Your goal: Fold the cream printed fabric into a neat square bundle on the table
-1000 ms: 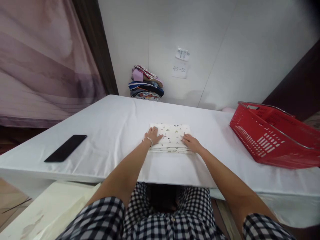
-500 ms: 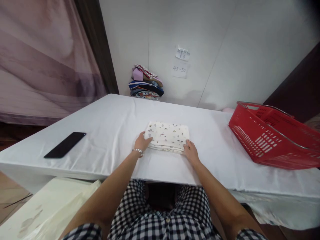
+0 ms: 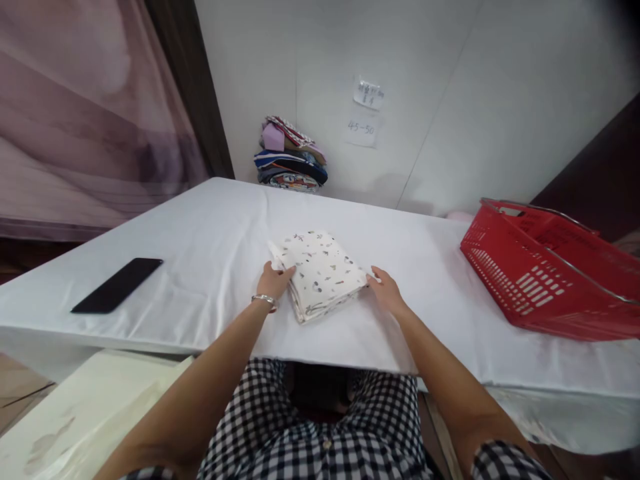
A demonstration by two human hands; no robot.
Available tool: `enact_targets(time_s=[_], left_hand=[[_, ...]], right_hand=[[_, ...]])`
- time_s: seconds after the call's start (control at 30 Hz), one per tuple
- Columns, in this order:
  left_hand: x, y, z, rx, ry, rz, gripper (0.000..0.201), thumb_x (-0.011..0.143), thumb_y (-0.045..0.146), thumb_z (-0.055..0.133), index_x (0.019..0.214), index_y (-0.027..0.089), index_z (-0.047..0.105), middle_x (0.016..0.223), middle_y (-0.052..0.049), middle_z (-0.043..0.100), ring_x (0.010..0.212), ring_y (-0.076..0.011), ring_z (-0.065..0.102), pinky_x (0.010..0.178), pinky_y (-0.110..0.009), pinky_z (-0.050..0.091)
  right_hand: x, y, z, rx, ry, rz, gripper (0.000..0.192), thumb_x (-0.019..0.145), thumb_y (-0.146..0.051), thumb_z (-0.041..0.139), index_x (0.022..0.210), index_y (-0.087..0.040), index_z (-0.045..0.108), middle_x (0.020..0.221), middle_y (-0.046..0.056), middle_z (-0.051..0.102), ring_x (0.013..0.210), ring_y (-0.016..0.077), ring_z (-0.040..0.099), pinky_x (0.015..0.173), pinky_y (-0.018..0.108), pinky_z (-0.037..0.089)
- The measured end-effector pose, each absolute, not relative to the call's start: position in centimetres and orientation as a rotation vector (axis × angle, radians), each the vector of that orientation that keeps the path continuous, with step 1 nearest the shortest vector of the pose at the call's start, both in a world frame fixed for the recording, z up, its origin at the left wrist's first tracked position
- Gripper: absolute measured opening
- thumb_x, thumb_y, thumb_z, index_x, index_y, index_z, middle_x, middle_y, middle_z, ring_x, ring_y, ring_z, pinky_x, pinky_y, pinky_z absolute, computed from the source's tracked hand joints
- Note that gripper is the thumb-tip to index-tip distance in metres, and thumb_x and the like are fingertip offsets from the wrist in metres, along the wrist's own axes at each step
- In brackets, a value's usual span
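Fingers of the left hand are bending at the left side of a folded cloth, the thumb lying over its edge and spreading away from the index finger; whether the rest are clamping the layers from underneath, I cannot tell. On the opposite side, fingers of the right hand are meeting the cloth's right corner with their tips, too small to show whether they are pinching it. Between both hands, the cloth, white with small scattered prints, is lying slantwise on the white-covered desk, one corner pointing toward the near edge and several layers showing along its sides. A bracelet is circling the left wrist. Farther left, a flat black phone is lying on the desk; well to the right, a red basket is standing. Beyond, a pile of folded fabrics is sitting by the far edge, and two paper notes are hanging on the wall, the lower reading "45-50".
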State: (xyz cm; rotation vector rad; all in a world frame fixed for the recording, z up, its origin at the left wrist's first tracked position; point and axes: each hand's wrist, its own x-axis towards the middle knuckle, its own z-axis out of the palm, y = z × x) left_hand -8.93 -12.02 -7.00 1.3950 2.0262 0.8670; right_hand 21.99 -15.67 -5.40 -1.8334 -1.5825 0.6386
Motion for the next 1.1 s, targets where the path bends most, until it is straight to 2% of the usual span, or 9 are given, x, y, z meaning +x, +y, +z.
enact_targets(time_s=[0.1,0.27,0.37,0.47,0.63,0.73,0.83,0.97,1.1], left_hand=[[-8.4,-11.7,-6.5,1.422,1.975,0.851,0.075,0.074,0.039,0.06,0.137,0.014,0.027,0.109,-0.01,0.065,0.104,-0.0243,0.059,0.088,-0.033,0.045],[-8.9,-8.1,-5.4,1.43,1.957,0.912,0.068,0.075,0.028,0.061,0.135,0.014,0.033,0.113,-0.01,0.063,0.105,-0.0213,0.058,0.091,-0.031,0.043],[-9.7,-7.5,-5.6,1.362,1.852,0.927,0.06,0.071,0.03,0.066,0.125,0.013,0.047,0.11,-0.01,0.065,0.101,-0.0207,0.059,0.09,-0.03,0.044],[-10.7,-8.9,-6.4,1.217,1.697,1.054,0.052,0.067,0.033,0.069,0.114,0.014,0.056,0.103,-0.009,0.067,0.092,-0.0193,0.062,0.086,-0.031,0.047],[-11.9,-14.2,-8.1,1.063,1.425,1.478,0.048,0.067,0.045,0.066,0.103,0.015,0.063,0.1,-0.008,0.067,0.09,-0.0192,0.062,0.085,-0.035,0.049],[-11.8,-17.2,-8.5,1.379,1.44,1.591,0.035,0.07,0.045,0.064,0.094,0.02,0.068,0.11,-0.006,0.063,0.103,-0.0215,0.057,0.089,-0.038,0.047],[-11.2,-18.7,-8.7,1.847,1.418,1.542,0.026,0.069,0.039,0.067,0.091,0.024,0.069,0.118,-0.005,0.058,0.112,-0.0222,0.05,0.097,-0.041,0.041],[-10.7,-18.4,-9.3,2.133,1.435,1.402,0.022,0.072,0.033,0.065,0.092,0.024,0.069,0.118,-0.005,0.057,0.11,-0.0219,0.05,0.098,-0.042,0.041],[-10.8,-17.5,-9.9,2.143,1.506,1.313,0.017,0.077,0.029,0.058,0.09,0.024,0.069,0.115,-0.004,0.058,0.107,-0.0201,0.053,0.096,-0.039,0.043]], right_hand=[[20.8,-14.1,-5.7,-1.905,-1.634,0.744,0.057,0.081,-0.041,0.041,0.133,-0.018,0.041,0.124,0.006,0.055,0.11,0.0199,0.052,0.097,0.032,0.038],[17.6,-17.6,-6.9,-1.898,-1.772,0.597,0.055,0.082,-0.041,0.04,0.132,-0.019,0.042,0.132,0.006,0.049,0.119,0.0228,0.045,0.101,0.033,0.033],[17.2,-20.1,-7.6,-1.806,-1.693,0.638,0.055,0.082,-0.051,0.041,0.127,-0.02,0.048,0.114,0.006,0.06,0.1,0.0227,0.056,0.089,0.034,0.043],[17.6,-20.7,-8.2,-1.632,-1.534,0.661,0.05,0.084,-0.051,0.04,0.118,-0.018,0.054,0.095,0.005,0.064,0.082,0.0186,0.058,0.077,0.032,0.048],[17.6,-20.4,-8.7,-1.359,-1.554,0.435,0.035,0.083,-0.042,0.049,0.107,-0.019,0.062,0.11,0.009,0.057,0.091,0.0191,0.056,0.068,0.03,0.049],[17.4,-20.7,-8.9,-1.221,-1.669,0.283,0.027,0.081,-0.036,0.054,0.103,-0.022,0.064,0.111,0.008,0.057,0.101,0.0207,0.053,0.078,0.035,0.049],[17.3,-21.1,-9.0,-1.134,-1.761,0.181,0.022,0.08,-0.03,0.057,0.098,-0.023,0.066,0.105,0.007,0.059,0.101,0.0208,0.052,0.089,0.039,0.046],[17.3,-21.5,-8.8,-1.113,-1.8,0.132,0.021,0.078,-0.024,0.056,0.097,-0.023,0.066,0.105,0.007,0.059,0.101,0.0209,0.052,0.09,0.04,0.046],[17.4,-21.6,-8.9,-1.111,-1.826,0.089,0.02,0.077,-0.021,0.056,0.094,-0.022,0.067,0.104,0.007,0.059,0.101,0.0208,0.052,0.09,0.039,0.046]])
